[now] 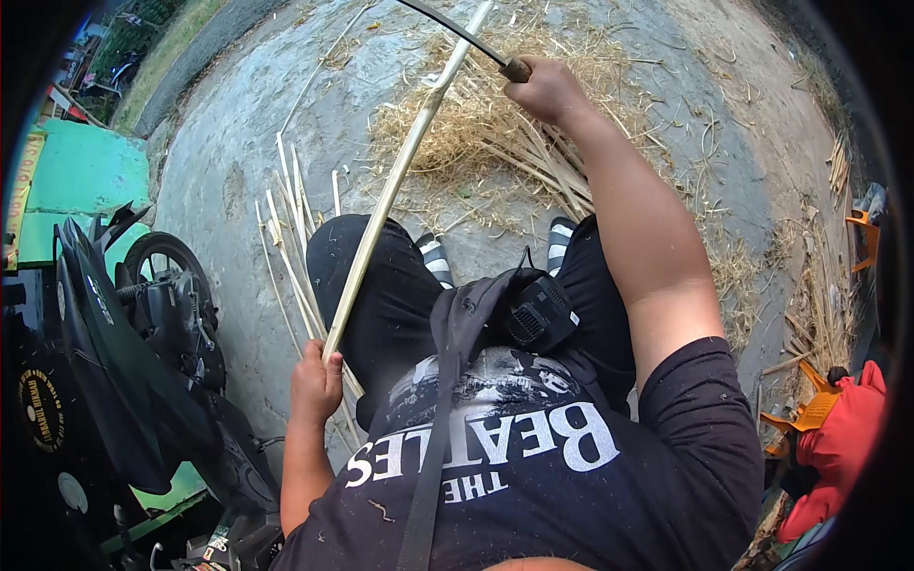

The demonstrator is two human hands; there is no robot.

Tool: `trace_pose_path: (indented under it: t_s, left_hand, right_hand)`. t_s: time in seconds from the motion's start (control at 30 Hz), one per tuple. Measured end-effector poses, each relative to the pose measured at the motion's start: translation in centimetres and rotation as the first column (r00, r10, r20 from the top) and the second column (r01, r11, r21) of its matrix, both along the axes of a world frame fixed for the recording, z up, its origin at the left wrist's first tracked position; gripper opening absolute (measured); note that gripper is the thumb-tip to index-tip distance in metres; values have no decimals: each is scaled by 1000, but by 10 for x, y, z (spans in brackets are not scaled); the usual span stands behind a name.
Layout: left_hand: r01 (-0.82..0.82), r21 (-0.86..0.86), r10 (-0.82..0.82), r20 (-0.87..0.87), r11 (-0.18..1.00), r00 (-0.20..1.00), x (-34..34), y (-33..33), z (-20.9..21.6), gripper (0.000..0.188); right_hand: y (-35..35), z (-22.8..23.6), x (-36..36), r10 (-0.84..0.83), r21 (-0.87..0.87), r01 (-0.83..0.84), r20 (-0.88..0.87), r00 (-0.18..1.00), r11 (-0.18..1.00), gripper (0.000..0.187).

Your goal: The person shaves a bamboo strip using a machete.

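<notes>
A long pale bamboo strip (392, 176) slants up and away from my left side, its far end near the top of the view. My left hand (316, 383) is closed round its near end, thumb on top. In my right hand (550, 91), stretched far forward, is the wooden handle of a curved knife (449, 21). Its dark blade crosses the strip near the far end; whether the edge touches it I cannot tell. Several thinner bamboo strips (296, 262) lie beside my left leg, some passing under the left hand.
Curly shavings (428, 133) and a bundle of split strips (543, 157) lie on the concrete ahead of my feet. A black motorcycle (124, 324) stands at left by a green panel (90, 176). Red cloth (843, 443) and an orange frame (807, 409) are at right.
</notes>
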State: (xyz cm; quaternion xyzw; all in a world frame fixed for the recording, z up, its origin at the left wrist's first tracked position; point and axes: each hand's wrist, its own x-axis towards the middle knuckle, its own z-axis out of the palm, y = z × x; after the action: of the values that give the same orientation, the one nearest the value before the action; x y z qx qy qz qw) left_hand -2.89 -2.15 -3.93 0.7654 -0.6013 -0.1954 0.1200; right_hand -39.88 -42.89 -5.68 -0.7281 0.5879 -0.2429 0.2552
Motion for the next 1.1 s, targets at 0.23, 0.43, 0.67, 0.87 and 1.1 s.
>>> trace_pose_path:
  t_s: [0.23,0.43,0.67,0.87,1.1]
  left_hand:
    - [-65,4,64,66,998,996,-12,1,-7,50]
    - [-63,-126,84,168,990,982,-21,2,-9,47]
    - [-86,-201,145,298,976,943,-24,7,-7,44]
    - [-222,-155,265,367,963,892,-28,20,12,34]
    - [-220,-156,244,160,963,956,-39,18,1,35]
  right_hand:
    - [19,7,16,230,-167,-222,27,973,961,25]
    - [43,21,35,342,-75,-353,-126,931,933,18]
    - [48,4,48,438,-252,-474,-188,879,844,11]
    - [38,-2,40,412,-228,-424,-98,906,877,12]
    - [48,20,41,431,-110,-454,-181,884,884,14]
